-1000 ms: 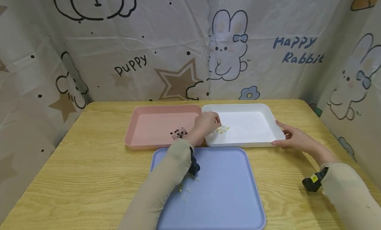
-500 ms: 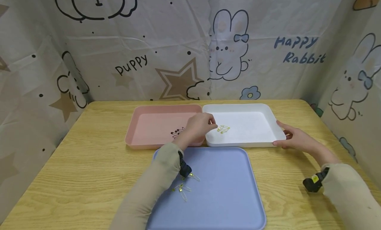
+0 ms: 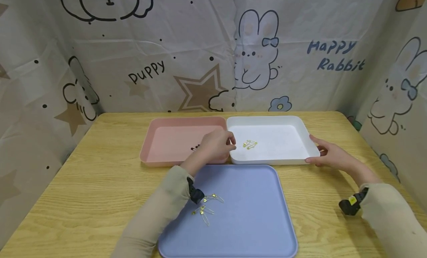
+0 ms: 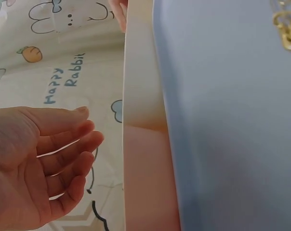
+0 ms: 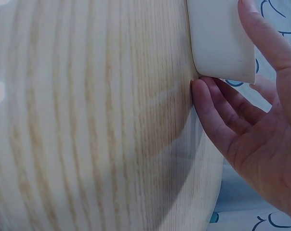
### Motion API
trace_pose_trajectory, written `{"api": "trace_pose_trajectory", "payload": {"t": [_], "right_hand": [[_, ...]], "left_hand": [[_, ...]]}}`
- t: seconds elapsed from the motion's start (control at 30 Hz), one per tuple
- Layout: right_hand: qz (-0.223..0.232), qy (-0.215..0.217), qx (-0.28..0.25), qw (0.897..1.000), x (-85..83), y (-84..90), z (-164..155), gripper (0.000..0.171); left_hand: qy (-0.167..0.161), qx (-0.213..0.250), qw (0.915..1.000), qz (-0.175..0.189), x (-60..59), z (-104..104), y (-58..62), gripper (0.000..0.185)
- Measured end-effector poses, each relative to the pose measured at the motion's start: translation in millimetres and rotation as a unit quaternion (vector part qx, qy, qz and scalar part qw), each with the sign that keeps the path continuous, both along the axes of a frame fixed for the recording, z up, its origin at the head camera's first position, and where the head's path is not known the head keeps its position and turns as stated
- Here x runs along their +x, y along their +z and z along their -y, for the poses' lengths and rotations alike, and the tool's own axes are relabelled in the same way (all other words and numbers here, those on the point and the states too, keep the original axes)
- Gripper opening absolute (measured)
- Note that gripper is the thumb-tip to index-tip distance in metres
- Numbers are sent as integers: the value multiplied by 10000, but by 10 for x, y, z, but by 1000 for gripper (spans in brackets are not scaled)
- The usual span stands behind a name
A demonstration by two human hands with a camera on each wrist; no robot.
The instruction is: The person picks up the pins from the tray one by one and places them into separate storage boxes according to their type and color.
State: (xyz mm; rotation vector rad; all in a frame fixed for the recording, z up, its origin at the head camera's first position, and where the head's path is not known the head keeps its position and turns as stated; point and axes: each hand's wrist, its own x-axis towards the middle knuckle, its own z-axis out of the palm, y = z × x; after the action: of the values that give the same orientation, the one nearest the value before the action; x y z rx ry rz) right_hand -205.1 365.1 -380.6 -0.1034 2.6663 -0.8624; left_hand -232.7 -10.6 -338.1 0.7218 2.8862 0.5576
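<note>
Nearest, on the wooden table (image 3: pixel 100 184), a lavender tray (image 3: pixel 253 213) with a few gold safety pins (image 3: pixel 204 208) lying loose on its left part, just beside the left sleeve. Further, above the seam between the pink tray (image 3: pixel 166 139) and the white tray (image 3: pixel 287 154), the left hand (image 3: pixel 217 145), relaxed and half open, fingers a little bent, holding nothing; same in the left wrist view (image 4: pixel 37 163). Partly hidden behind this hand, some black pins (image 3: pixel 196 147) in the pink tray. In the white tray, a small heap of gold pins (image 3: pixel 249 144), near the left fingertips but apart. At the right near corner of the white tray, the right hand (image 3: pixel 328 154), open, thumb against the side wall, fingers (image 5: pixel 218 120) straight and touching the corner from below. Behind all, a cartoon curtain (image 3: pixel 213 46).
</note>
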Motion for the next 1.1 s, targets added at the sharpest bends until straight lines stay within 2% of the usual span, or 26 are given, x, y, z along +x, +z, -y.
{"api": "trace_pose_trajectory", "payload": {"t": [0.27,0.57,0.87,1.0,1.1], "right_hand": [[-15,-6,10,10000,12,-11,15,99],[-77,-22,56,10000,22,-34,31,100],[-87,-9,63,9999,18,-41,22,99],[-103,33,36,9999,6,-39,11,98],[-93,49,4,9999,3,-35,7,98]], "left_hand": [[-273,-229,9993,-73,159,65,12,10],[-603,-390,9969,-310,280,129,-43,11],[-845,-301,9958,-163,379,250,-70,3],[-1139,-379,9927,-80,405,300,-90,5],[-1449,-437,9884,114,420,325,-111,7]]}}
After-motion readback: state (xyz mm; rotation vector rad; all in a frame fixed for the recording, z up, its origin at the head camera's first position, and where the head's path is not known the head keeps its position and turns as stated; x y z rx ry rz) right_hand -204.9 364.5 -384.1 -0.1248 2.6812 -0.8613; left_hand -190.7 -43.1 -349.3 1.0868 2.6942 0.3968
